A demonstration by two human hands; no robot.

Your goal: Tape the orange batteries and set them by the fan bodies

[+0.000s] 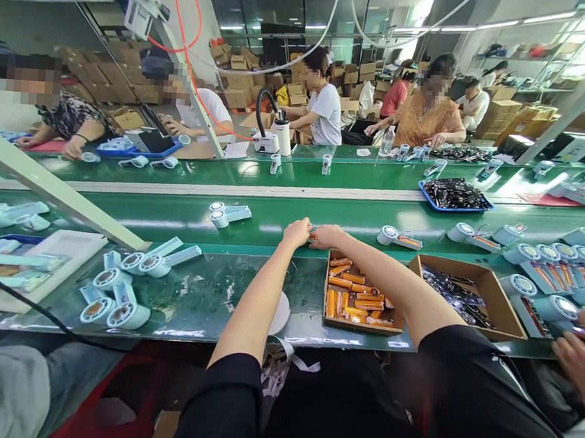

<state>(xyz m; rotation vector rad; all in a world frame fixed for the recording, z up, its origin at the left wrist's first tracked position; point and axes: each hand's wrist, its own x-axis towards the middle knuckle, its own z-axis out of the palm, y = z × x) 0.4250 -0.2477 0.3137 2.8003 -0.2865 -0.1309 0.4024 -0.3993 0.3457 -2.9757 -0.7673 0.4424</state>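
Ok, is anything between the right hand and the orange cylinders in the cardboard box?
Only the cardboard box itself: its far wall stands between the right hand and the orange cylinders. Its top is open. The right forearm hides its far right corner.

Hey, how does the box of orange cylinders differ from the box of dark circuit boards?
The cylinder box holds bright, rounded pieces; the board box holds dark, flat ones. The cylinder box looks narrower than the board box and stands to its left. Both are open brown cardboard boxes on the green bench.
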